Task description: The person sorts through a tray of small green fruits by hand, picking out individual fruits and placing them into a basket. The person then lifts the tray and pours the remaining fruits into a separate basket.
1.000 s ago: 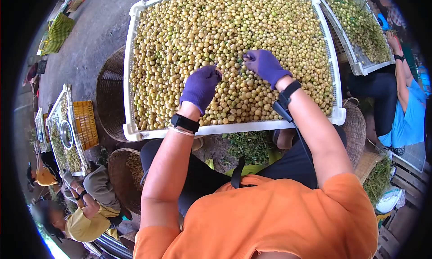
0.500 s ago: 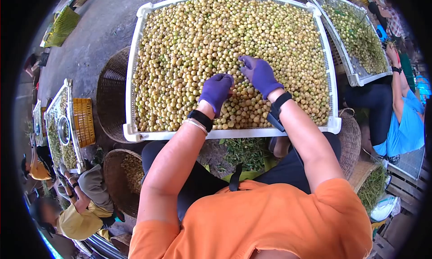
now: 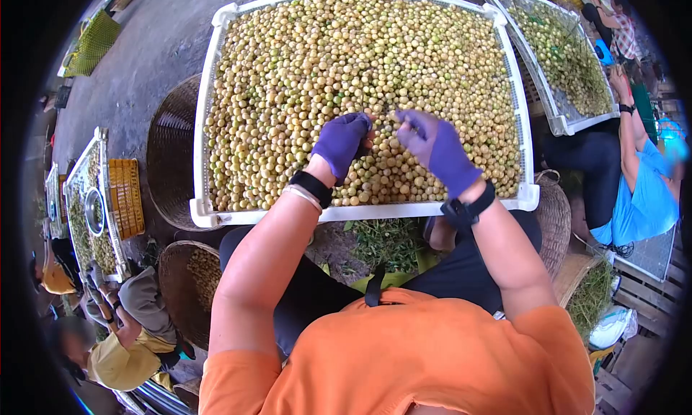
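A white mesh-sided tray [image 3: 360, 212] in front of me holds a thick layer of small round yellow-green fruits [image 3: 303, 62]. Both my hands wear purple gloves over the tray's near half. My left hand [image 3: 343, 145] is closed, its fingers curled in and bare fingertips showing at the end; whatever it pinches is hidden. Just to its right, my right hand [image 3: 441, 149] hovers low over the fruits, slightly blurred. Its thumb and forefinger are bent but apart, and nothing shows between them.
Woven baskets stand at the left [image 3: 173, 155] and right [image 3: 551, 220]; another basket [image 3: 173, 285] holds fruits. A second tray [image 3: 566, 119] lies at upper right beside a person in blue [image 3: 641, 191]. A person in yellow [image 3: 126, 357] sits lower left near another tray [image 3: 119, 256]. Green stems cover the ground beneath.
My right hand has drawn back toward me and right, its wrist turning. My left hand has shifted slightly left and stays closed. The whole view has slid slightly left.
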`<state>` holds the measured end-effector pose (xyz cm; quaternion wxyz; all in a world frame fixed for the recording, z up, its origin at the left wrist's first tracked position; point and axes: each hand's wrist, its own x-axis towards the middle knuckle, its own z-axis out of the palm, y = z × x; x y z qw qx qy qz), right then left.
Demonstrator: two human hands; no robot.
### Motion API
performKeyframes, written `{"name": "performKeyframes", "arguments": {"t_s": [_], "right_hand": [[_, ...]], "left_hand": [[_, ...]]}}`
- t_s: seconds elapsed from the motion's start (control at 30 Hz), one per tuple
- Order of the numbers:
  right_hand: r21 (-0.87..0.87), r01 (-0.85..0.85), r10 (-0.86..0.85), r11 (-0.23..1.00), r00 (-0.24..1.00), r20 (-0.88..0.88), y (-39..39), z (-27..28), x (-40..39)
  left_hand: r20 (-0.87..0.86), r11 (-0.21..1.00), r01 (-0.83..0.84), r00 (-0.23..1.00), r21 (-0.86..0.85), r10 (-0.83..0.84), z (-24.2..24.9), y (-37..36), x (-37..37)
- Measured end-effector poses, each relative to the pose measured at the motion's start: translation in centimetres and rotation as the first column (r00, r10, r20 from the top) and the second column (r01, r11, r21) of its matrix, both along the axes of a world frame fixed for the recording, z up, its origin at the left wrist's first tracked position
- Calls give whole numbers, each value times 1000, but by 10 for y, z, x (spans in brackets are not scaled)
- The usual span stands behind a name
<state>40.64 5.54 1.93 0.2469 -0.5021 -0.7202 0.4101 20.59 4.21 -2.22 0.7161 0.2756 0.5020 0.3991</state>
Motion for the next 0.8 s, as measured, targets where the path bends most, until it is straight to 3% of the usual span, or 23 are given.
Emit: {"name": "performKeyframes", "arguments": {"t_s": [0.07, 0.1, 0.17, 0.2, 0.27, 0.37, 0.4, 0.43, 0.5, 0.53, 0.63, 0.7, 0.73, 0.77, 0.8], "right_hand": [[121, 124, -130, 985, 991, 41, 26, -18, 16], [142, 181, -194, 973, 977, 88, 43, -27, 25], [332, 161, -235, 930, 952, 196, 72, -42, 41], [345, 136, -227, 929, 944, 238, 83, -45, 43], [399, 25, -180, 917, 918, 354, 93, -46, 40], [146, 35, -43, 989, 998, 55, 73, -36, 14], [-37, -19, 21, 999, 999, 45, 62, -23, 2], [-101, -83, 67, 991, 986, -150, 51, -23, -5], [-106, -375, 339, 921, 905, -257, 47, -26, -3], [-225, -370, 308, 902, 914, -265, 42, -28, -2], [-354, -244, 183, 903, 963, -197, 27, 2, -9], [-343, -147, 82, 928, 977, -199, 21, -7, -7], [-325, -104, 37, 940, 978, -207, 17, -10, -6], [-308, -64, -5, 949, 976, -217, 14, -10, -7], [-404, -1, -114, 915, 959, -259, 12, -9, -9]], "left_hand": [[-137, 992, 120, 984, 48, -113, 12, -6, 5], [-272, 970, 242, 932, -21, -239, 23, -10, 7], [-252, 943, 333, 910, -27, -328, 37, -22, 18], [-99, 939, 345, 934, -6, -344, 33, -27, 19], [48, 957, 289, 957, -25, -288, 26, -32, 20], [364, 983, 186, 914, 12, -177, 10, -23, 6], [445, 984, 176, 882, -12, -152, 14, -17, 3], [455, 990, 144, 881, 1, -129, 19, -13, 2], [451, 994, 106, 888, -5, -93, 24, -7, -1], [446, 995, 96, 891, -16, -79, 22, -5, -2], [391, 999, 20, 920, -48, 1, 21, -7, -1], [286, 994, -90, 953, -60, 103, 26, -12, 4], [348, 995, -92, 935, 37, 74, 18, -13, 4], [417, 994, -112, 904, 12, 97, 24, -13, 5], [482, 992, -129, 868, -14, 120, 32, -12, 7]]}}
